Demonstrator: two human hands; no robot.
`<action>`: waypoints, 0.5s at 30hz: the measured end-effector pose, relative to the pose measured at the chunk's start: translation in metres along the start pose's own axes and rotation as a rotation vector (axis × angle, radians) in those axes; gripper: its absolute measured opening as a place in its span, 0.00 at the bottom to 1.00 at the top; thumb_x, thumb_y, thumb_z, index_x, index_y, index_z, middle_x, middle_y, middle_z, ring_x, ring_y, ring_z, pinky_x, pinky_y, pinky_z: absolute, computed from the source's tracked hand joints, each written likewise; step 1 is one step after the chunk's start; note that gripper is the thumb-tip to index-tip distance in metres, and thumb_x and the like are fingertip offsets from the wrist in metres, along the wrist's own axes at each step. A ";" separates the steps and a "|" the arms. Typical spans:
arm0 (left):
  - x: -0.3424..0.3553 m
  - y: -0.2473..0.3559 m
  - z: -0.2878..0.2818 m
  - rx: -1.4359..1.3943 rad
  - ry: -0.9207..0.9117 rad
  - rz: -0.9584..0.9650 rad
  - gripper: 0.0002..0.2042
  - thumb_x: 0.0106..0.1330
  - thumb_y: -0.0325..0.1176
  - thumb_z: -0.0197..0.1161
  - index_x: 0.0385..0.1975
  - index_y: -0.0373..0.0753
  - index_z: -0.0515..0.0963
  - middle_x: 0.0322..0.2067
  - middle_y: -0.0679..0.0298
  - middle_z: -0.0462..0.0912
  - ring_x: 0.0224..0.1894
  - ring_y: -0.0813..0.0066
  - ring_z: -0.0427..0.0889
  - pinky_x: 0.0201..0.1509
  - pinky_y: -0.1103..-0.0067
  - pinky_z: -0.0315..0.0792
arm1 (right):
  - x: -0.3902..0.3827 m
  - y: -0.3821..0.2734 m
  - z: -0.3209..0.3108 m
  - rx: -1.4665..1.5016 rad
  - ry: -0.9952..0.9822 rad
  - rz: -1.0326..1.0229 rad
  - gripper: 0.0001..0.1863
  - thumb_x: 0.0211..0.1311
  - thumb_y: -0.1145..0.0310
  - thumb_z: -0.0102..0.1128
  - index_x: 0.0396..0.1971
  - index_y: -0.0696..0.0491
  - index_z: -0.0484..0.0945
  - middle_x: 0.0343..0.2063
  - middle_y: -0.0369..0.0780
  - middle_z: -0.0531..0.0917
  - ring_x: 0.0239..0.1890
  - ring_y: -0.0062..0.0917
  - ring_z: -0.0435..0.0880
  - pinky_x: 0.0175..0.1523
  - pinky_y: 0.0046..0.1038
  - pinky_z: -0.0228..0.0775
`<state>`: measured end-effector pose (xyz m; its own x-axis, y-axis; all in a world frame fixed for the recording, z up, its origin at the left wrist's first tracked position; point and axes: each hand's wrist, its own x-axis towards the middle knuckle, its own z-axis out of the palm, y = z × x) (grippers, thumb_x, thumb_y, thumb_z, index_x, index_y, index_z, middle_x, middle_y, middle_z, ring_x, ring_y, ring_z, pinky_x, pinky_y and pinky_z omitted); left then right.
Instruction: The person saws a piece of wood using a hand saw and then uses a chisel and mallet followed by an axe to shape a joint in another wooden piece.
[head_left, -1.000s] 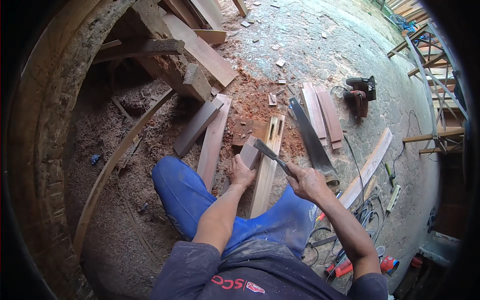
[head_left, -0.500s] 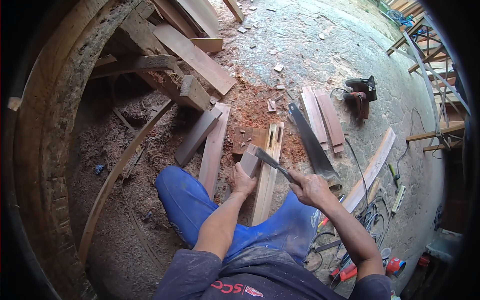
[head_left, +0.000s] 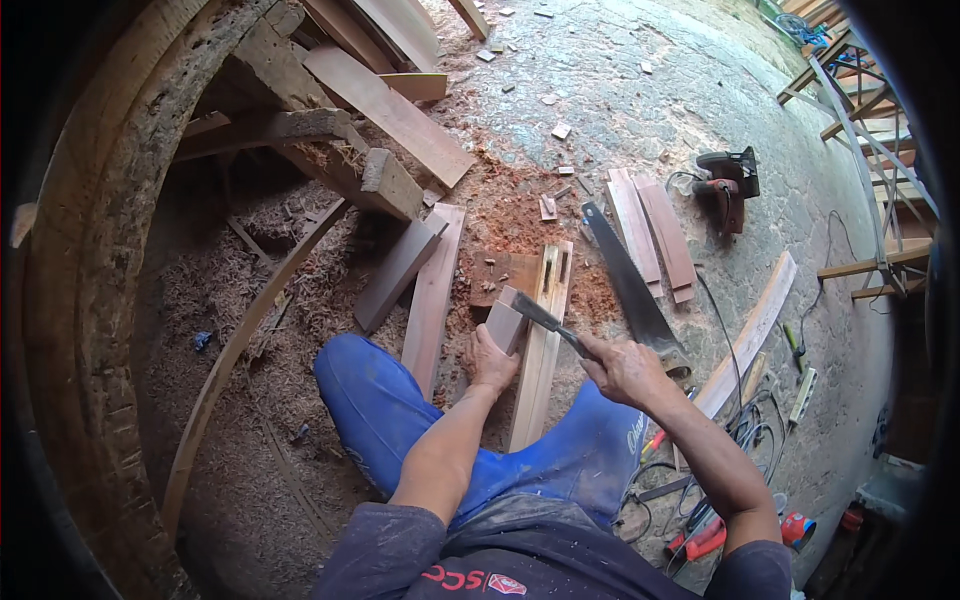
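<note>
Barely any shift versus a second ago: both hands and the tool tip sit slightly lower in a view that has itself drifted a little.

Left hand (head_left: 488, 362): arm reaching forward, fingers wrapped round a reddish-brown squared timber (head_left: 504, 322), between the knees, far end up. Right hand (head_left: 632, 374): elbow bent, fist closed tight on the handle of a long flat grey steel chisel (head_left: 540, 316), blade angled up-left, tip at the timber's upper right edge. Can't tell if it's touching.

Around: pale slotted wooden beam (head_left: 540, 350) just right of the timber, chisel crossing over it. Long dark-bladed handsaw (head_left: 630, 280) right of that, beyond the right hand. Red-and-black circular saw (head_left: 728, 190) farther out. Tangled grey cables (head_left: 760, 440) near the right forearm. Long reddish board (head_left: 432, 300) on the left, by the knee.
</note>
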<state>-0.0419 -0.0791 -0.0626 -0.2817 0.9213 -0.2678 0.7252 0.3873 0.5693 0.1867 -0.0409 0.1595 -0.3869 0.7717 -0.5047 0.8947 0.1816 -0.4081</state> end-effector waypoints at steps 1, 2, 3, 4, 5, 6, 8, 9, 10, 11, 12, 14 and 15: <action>0.001 0.004 0.001 0.000 0.009 0.008 0.38 0.46 0.38 0.76 0.56 0.34 0.63 0.51 0.44 0.74 0.58 0.43 0.73 0.64 0.56 0.67 | 0.005 0.001 0.003 0.024 -0.003 0.003 0.17 0.71 0.56 0.54 0.56 0.44 0.72 0.36 0.52 0.86 0.42 0.53 0.86 0.46 0.55 0.77; 0.000 -0.006 0.007 -0.014 -0.033 0.002 0.39 0.47 0.39 0.77 0.58 0.34 0.63 0.51 0.44 0.74 0.58 0.43 0.72 0.64 0.56 0.67 | 0.005 0.001 0.007 0.011 -0.014 0.012 0.17 0.71 0.56 0.54 0.56 0.44 0.72 0.36 0.52 0.86 0.41 0.53 0.86 0.46 0.55 0.77; -0.001 -0.007 0.006 -0.007 -0.022 -0.004 0.40 0.47 0.39 0.77 0.58 0.34 0.63 0.51 0.44 0.74 0.59 0.43 0.72 0.64 0.56 0.67 | 0.005 -0.001 0.008 -0.006 -0.008 0.014 0.17 0.71 0.56 0.54 0.55 0.44 0.73 0.36 0.51 0.86 0.41 0.53 0.86 0.46 0.55 0.77; -0.004 -0.007 0.006 0.001 -0.011 -0.010 0.40 0.47 0.40 0.77 0.58 0.34 0.63 0.51 0.44 0.74 0.59 0.43 0.72 0.64 0.56 0.67 | 0.004 -0.003 0.006 -0.023 -0.003 0.016 0.17 0.71 0.56 0.54 0.55 0.44 0.73 0.36 0.51 0.86 0.41 0.53 0.86 0.45 0.55 0.77; -0.003 -0.006 0.006 0.008 0.000 -0.016 0.40 0.47 0.40 0.77 0.58 0.34 0.62 0.51 0.44 0.74 0.59 0.43 0.72 0.64 0.55 0.67 | -0.003 0.003 0.004 -0.023 0.040 0.002 0.16 0.71 0.56 0.54 0.55 0.45 0.73 0.35 0.51 0.86 0.41 0.53 0.86 0.45 0.56 0.77; -0.004 -0.006 0.003 0.010 -0.052 -0.034 0.40 0.47 0.40 0.78 0.58 0.34 0.62 0.52 0.44 0.75 0.59 0.43 0.73 0.64 0.56 0.68 | -0.010 0.006 0.005 -0.007 0.070 -0.020 0.16 0.71 0.57 0.54 0.54 0.45 0.73 0.34 0.52 0.86 0.40 0.54 0.86 0.45 0.56 0.76; 0.004 0.000 0.004 0.024 0.002 0.013 0.40 0.47 0.39 0.77 0.59 0.35 0.62 0.52 0.44 0.74 0.58 0.43 0.74 0.63 0.55 0.68 | -0.005 0.004 0.004 0.013 0.043 0.013 0.16 0.71 0.56 0.54 0.53 0.45 0.74 0.34 0.52 0.86 0.40 0.53 0.86 0.44 0.55 0.77; 0.002 -0.007 0.008 0.020 0.010 0.035 0.40 0.48 0.39 0.77 0.59 0.35 0.62 0.52 0.44 0.74 0.57 0.43 0.74 0.63 0.55 0.68 | 0.000 0.002 0.009 0.033 0.038 0.006 0.16 0.71 0.56 0.54 0.53 0.45 0.74 0.34 0.52 0.86 0.40 0.52 0.86 0.44 0.55 0.77; 0.002 0.000 0.009 0.028 -0.008 0.023 0.40 0.48 0.39 0.77 0.59 0.35 0.62 0.52 0.44 0.74 0.58 0.43 0.74 0.63 0.55 0.69 | 0.005 0.010 0.013 0.041 0.039 0.014 0.16 0.70 0.56 0.54 0.54 0.45 0.74 0.34 0.52 0.86 0.41 0.52 0.86 0.44 0.55 0.77; 0.000 0.004 0.007 0.037 -0.026 0.012 0.40 0.48 0.39 0.77 0.59 0.35 0.62 0.53 0.44 0.74 0.58 0.43 0.74 0.63 0.55 0.69 | 0.003 0.015 0.016 0.049 0.040 0.023 0.16 0.70 0.56 0.55 0.54 0.44 0.74 0.34 0.52 0.86 0.41 0.52 0.87 0.44 0.55 0.77; 0.001 -0.007 0.009 0.009 -0.016 -0.006 0.39 0.48 0.39 0.77 0.58 0.34 0.62 0.53 0.44 0.74 0.58 0.43 0.74 0.62 0.55 0.69 | 0.002 0.007 0.010 -0.004 0.000 0.010 0.16 0.71 0.56 0.54 0.54 0.44 0.74 0.34 0.51 0.87 0.41 0.51 0.87 0.44 0.55 0.77; 0.003 -0.011 0.005 0.034 0.015 -0.009 0.39 0.48 0.39 0.76 0.58 0.34 0.62 0.53 0.44 0.74 0.58 0.43 0.74 0.63 0.55 0.68 | -0.006 0.008 -0.003 0.023 0.005 -0.028 0.17 0.71 0.56 0.53 0.55 0.44 0.74 0.34 0.52 0.87 0.41 0.51 0.87 0.45 0.55 0.77; 0.000 -0.011 0.005 0.047 0.014 -0.013 0.39 0.48 0.39 0.76 0.58 0.34 0.63 0.53 0.44 0.74 0.58 0.43 0.74 0.63 0.55 0.68 | -0.009 0.009 -0.004 0.041 -0.002 -0.035 0.17 0.71 0.57 0.53 0.56 0.44 0.74 0.34 0.52 0.87 0.41 0.51 0.87 0.45 0.55 0.78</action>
<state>-0.0473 -0.0835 -0.0728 -0.2999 0.9168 -0.2636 0.7500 0.3974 0.5288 0.1993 -0.0439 0.1632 -0.4183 0.7639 -0.4914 0.8708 0.1834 -0.4561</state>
